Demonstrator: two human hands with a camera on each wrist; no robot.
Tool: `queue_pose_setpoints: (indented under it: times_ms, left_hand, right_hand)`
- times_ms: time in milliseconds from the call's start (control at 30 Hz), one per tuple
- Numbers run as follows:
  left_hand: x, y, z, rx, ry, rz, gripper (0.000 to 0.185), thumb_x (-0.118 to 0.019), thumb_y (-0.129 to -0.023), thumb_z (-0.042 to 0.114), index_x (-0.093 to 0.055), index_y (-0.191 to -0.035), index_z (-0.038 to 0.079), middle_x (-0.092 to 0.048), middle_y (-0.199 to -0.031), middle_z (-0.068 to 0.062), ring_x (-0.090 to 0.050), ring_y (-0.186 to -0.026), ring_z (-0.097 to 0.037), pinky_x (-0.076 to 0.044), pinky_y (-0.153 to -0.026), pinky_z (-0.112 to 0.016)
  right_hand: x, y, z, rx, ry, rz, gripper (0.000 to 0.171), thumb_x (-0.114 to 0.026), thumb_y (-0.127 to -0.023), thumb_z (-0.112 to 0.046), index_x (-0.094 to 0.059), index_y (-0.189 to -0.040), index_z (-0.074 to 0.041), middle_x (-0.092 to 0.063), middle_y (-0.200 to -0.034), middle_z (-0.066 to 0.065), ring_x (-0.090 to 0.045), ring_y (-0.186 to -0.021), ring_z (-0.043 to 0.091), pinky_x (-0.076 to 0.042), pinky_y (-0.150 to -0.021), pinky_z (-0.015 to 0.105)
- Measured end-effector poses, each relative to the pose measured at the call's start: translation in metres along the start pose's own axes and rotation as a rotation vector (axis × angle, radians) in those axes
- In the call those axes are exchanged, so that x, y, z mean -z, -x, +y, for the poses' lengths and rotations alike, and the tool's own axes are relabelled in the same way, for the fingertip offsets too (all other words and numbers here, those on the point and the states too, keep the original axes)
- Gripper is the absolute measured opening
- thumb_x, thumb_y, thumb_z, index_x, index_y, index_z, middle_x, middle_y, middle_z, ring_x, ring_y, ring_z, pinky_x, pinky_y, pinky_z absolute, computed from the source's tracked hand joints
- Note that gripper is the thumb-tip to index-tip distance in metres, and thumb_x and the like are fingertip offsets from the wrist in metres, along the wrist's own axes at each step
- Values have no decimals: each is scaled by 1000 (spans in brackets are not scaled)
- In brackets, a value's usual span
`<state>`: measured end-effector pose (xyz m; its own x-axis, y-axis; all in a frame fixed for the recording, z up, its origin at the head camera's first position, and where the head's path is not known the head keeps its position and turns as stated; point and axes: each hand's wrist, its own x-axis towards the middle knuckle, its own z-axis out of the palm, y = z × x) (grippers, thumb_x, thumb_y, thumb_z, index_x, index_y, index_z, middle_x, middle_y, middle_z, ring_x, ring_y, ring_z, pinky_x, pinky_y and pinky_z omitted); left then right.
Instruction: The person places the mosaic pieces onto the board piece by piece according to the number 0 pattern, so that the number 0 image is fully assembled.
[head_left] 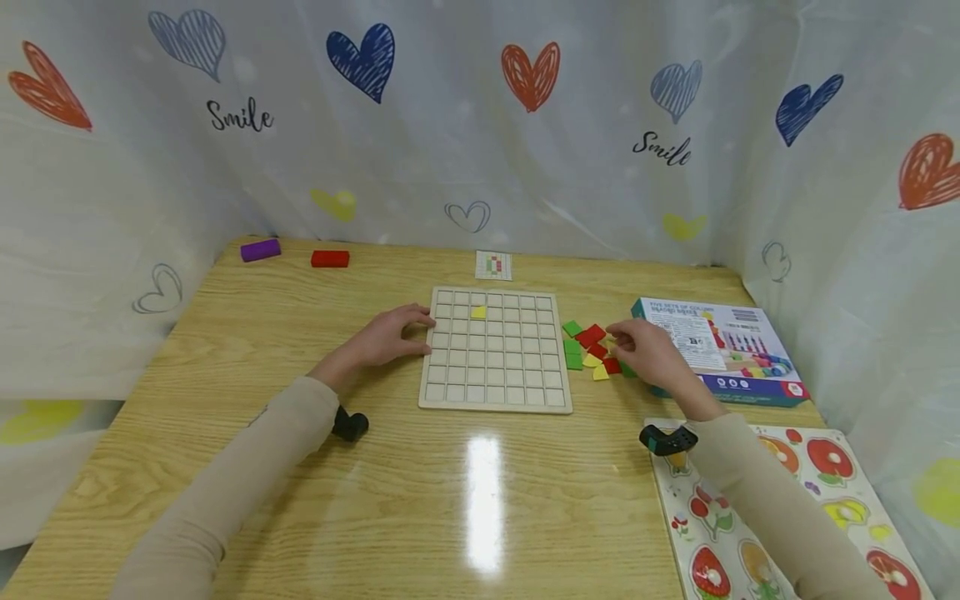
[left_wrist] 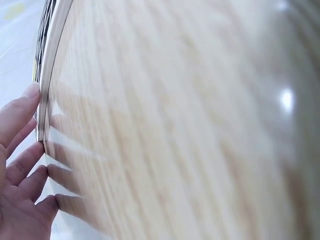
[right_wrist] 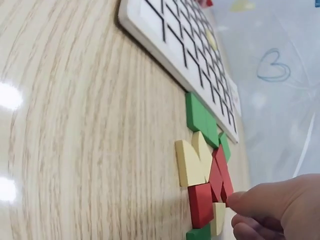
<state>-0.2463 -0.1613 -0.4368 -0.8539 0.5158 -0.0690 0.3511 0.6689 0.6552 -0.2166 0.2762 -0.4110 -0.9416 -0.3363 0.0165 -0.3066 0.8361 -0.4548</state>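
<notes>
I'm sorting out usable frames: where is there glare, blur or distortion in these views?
Head view: sharp, wide-angle bend at the edges, a bright lamp glare on the table below the grid board. Left wrist view: table smeared and blurred, left hand at the board's edge. Right wrist view: tiles clear, two glare spots at left.

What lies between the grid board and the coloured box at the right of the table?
In the head view, a loose heap of red, green and yellow tiles lies between the grid board and the box, with the right hand on it.
</notes>
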Motion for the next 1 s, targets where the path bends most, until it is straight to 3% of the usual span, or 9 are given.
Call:
queue_pose_setpoints:
  times_ms: [333,600,800,1000]
  left_hand:
    - [0,1,2,11,-1,-3,47,-72,-90,24,-60,-132,4,-40,-151,-18,-26,-144,-35,-21,-117,-50]
    - [-3,-1,0,17,-1,-9,48,-72,-91,25,-60,-132,5,-40,-151,-17,-25,-145,-34,-21,-117,-50]
    - [-2,-2,0,23,6,-9,47,-72,-91,24,-60,-132,4,-39,-151,-16,-24,-145,-34,-20,-117,-49]
    - [0,-1,0,20,9,-2,48,-72,-90,24,-60,-132,4,-39,-151,-16,-25,-145,-34,-21,-117,-49]
  right_hand:
    - [-5,-10,-4,-1,103,-20,32,-65,-87,5,-63,-118,12,-62,-102,23,-51,-85,31,-47,-79,46]
    - [-7,-26,0,-3,113,-18,31,-65,-88,3,-63,-118,12,-63,-103,25,-54,-87,33,-48,-79,48]
    - [-9,-38,0,-34,103,14,31,-66,-89,2,-62,-118,13,-61,-101,25,-51,-86,33,-46,-78,47]
    - [-9,-44,-3,-105,154,13,34,-66,-91,-4,-61,-118,15,-62,-106,29,-56,-96,40,-48,-85,52]
